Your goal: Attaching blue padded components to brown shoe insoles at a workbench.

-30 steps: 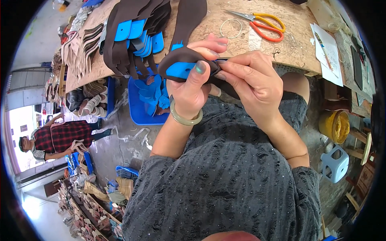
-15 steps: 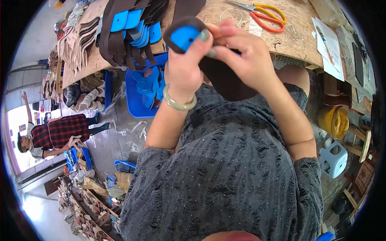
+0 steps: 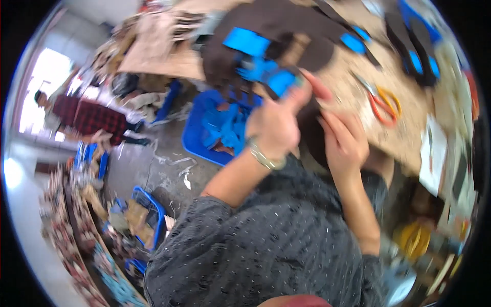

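Note:
A dark brown insole [image 3: 312,134] with a blue heel pad [image 3: 281,82] is held up in front of me, just over the table's near edge. My left hand [image 3: 273,125] is closed around its heel end, thumb beside the blue pad. At the insole's right edge, my right hand [image 3: 347,140] has its fingers bent in and pinches it. Motion smears both hands, so the fingertips are not sharp. Just beyond the left hand lies a pile of brown insoles [image 3: 217,56] with blue heel pads [image 3: 245,42] on top.
On the wooden table [image 3: 396,146] lie scissors [image 3: 383,105] with orange and yellow handles, paper [image 3: 433,158] and more padded insoles [image 3: 409,46]. A blue bin [image 3: 192,135] of blue pieces stands on the floor at left. Farther left is another person [image 3: 92,115]; a yellow bucket [image 3: 413,240] is at right.
My view has swung, so more of the table's right side shows. Both hands have shifted right and lower in the picture with the insole, its blue end nearer the pile.

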Demonstrator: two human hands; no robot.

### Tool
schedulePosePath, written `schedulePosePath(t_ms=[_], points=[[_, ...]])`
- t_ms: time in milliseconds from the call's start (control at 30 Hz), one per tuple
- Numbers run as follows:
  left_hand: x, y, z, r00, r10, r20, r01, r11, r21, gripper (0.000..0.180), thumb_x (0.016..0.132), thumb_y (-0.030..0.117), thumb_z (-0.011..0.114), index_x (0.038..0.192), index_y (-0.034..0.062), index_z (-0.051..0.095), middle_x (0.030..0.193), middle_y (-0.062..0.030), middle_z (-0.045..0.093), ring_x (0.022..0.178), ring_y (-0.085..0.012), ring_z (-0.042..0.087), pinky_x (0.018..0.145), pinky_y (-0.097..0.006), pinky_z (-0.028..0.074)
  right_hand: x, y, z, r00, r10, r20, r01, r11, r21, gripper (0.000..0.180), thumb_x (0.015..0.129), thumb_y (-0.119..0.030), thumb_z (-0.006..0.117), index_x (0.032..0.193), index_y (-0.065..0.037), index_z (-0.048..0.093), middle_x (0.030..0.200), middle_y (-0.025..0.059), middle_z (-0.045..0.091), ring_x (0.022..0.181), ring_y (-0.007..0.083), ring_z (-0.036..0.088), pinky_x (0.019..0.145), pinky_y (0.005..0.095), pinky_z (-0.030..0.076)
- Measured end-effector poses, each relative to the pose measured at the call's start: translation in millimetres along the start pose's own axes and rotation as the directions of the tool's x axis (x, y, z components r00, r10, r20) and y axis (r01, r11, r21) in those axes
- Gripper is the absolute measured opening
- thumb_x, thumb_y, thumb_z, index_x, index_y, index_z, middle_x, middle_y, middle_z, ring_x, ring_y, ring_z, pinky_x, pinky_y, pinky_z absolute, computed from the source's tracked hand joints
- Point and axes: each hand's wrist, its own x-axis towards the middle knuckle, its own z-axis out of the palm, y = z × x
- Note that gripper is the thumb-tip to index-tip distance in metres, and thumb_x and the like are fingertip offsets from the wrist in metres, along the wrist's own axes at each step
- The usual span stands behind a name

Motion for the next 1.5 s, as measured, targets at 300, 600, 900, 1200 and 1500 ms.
schedulePosePath(t_ms=[300,600,900,1200,1500], points=[[-35,22,-13,0.995,-0.007,0.102,0.026,0.981,-0.193,0.018,0.093,0.015,0.058,0.103,0.0004,0.058,0.086,-0.0066,0.063,0.077,-0.0142,0.062,0.071,-0.027,0.05,-9,-18,-2,0.954,0.143,0.263,-0.206,0.952,0.228,0.016,0.076,0.005,0.067,0.092,0.005,0.064,0.083,0.0105,0.061,0.076,0.0214,0.058,0.072,0.0284,0.046],[-35,31,-30,0.981,-0.119,0.156,0.15,0.968,-0.203,0.019,0.091,0.016,0.06,0.099,-0.0016,0.059,0.078,-0.0051,0.062,0.072,-0.0115,0.059,0.068,-0.026,0.048,-11,-20,0,0.83,0.125,0.543,-0.346,0.879,0.327,0.018,0.087,-0.009,0.06,0.08,0.005,0.051,0.071,0.0102,0.048,0.061,0.0194,0.044,0.058,0.0286,0.038],[-27,43,-26,0.972,-0.101,0.214,0.135,0.98,-0.149,0.019,0.093,0.016,0.057,0.1,-0.0016,0.055,0.075,-0.005,0.058,0.067,-0.012,0.055,0.064,-0.025,0.045,-15,-18,11,0.857,0.146,0.494,-0.325,0.898,0.298,0.02,0.089,-0.012,0.06,0.079,0.005,0.053,0.061,0.012,0.043,0.054,0.0206,0.038,0.051,0.0322,0.034],[-23,32,-24,0.987,-0.093,0.133,0.113,0.982,-0.149,0.019,0.092,0.015,0.058,0.1,-0.002,0.055,0.075,-0.0055,0.057,0.065,-0.0121,0.054,0.061,-0.027,0.046,0,-7,-3,0.636,0.145,0.758,-0.444,0.872,0.206,0.027,0.09,-0.017,0.06,0.08,0.006,0.051,0.06,0.0087,0.036,0.056,0.0159,0.033,0.05,0.0306,0.033],[-20,21,-19,0.96,-0.105,0.259,0.145,0.979,-0.141,0.026,0.09,0.02,0.061,0.102,-0.002,0.053,0.074,-0.0088,0.057,0.066,-0.0157,0.056,0.062,-0.031,0.048,-24,8,-13,0.595,0.125,0.794,-0.635,0.678,0.369,0.023,0.091,-0.018,0.056,0.084,0.004,0.052,0.06,0.0073,0.038,0.06,0.0111,0.035,0.052,0.0291,0.033]])
